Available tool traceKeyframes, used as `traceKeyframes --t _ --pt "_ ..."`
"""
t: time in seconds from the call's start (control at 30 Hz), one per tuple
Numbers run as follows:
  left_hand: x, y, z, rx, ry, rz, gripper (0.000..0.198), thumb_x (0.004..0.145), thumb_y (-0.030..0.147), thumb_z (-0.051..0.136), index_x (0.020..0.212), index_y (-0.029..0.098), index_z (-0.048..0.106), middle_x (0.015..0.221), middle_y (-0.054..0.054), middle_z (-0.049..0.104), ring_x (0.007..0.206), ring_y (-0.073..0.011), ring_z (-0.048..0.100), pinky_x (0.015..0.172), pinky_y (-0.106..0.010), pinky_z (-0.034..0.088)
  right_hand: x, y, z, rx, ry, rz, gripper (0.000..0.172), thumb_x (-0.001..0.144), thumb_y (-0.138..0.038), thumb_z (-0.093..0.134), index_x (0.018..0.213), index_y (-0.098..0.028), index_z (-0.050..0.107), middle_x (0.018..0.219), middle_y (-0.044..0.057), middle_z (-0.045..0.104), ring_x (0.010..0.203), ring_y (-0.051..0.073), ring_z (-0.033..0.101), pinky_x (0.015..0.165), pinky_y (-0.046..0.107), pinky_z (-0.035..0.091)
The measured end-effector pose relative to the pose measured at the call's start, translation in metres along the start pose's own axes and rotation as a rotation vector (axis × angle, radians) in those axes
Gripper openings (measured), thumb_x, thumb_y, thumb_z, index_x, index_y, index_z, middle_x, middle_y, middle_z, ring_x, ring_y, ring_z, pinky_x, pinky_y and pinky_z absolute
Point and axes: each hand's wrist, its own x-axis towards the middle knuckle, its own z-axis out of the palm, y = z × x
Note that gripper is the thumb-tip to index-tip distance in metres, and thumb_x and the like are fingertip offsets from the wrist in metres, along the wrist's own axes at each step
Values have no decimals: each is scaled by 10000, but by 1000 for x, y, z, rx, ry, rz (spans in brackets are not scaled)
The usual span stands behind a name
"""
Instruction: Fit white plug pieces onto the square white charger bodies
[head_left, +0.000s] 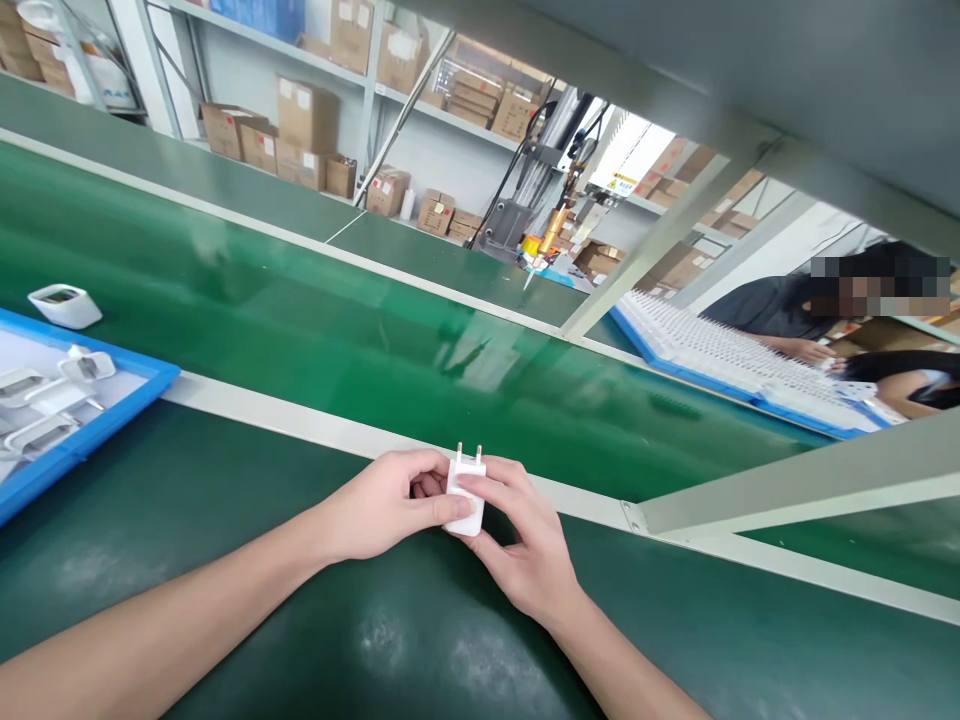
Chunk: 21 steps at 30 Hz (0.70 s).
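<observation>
Green conveyor belt ahead; left hand and right hand both pinching white plug adapter, prongs up, blue tray left.

We note a small white plug adapter, a rounded plastic block with two metal pins. It stands upright, pins pointing up and away from us. It is lifted just above the dark green bench surface, near the pale rail that borders the conveyor belt. Its lower body is partly covered by fingers; the pins and top face show clearly.
</observation>
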Motion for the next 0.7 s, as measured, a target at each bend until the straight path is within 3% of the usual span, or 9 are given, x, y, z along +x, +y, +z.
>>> traceKeyframes --t 0.17,0.3,0.47,0.57,0.7 --pt "1 -1 1 10 0 59 388 996 499 549 1107 147 672 993 -39 658 836 -121 590 793 -250 474 0 5 -8 -14 133 41 409 951 -149 746 1313 -306 638 1166 72 619 1053 260 573 885 405 487" --pt "2 -2 2 56 22 55 462 1016 571 484 1087 143 643 924 -35 647 815 -130 605 777 -260 477 8 5 -20 51 192 76 396 934 -173 777 1283 -312 654 1146 67 637 1017 250 582 841 380 499" --pt "-1 -1 4 140 30 36 500 1026 615 427 986 159 628 894 -23 629 826 -137 594 795 -271 447 13 -20 -36 82 27 98 305 956 -310 785 1242 -277 683 1163 66 656 1042 230 638 886 355 543" --pt "-3 -3 4 193 25 -9 531 1015 658 408 1009 175 630 902 -20 624 848 -150 587 838 -289 433 -12 -34 -50 -58 -32 141 286 1014 -395 705 1264 -262 669 1221 73 661 1100 224 651 949 355 549" --pt "-5 -9 2 257 19 -90 592 984 729 383 1041 201 643 924 -26 625 888 -177 581 879 -308 418 -75 -32 -91 -417 114 353 320 1019 -437 670 1285 -260 649 1251 82 653 1150 254 640 995 393 544"
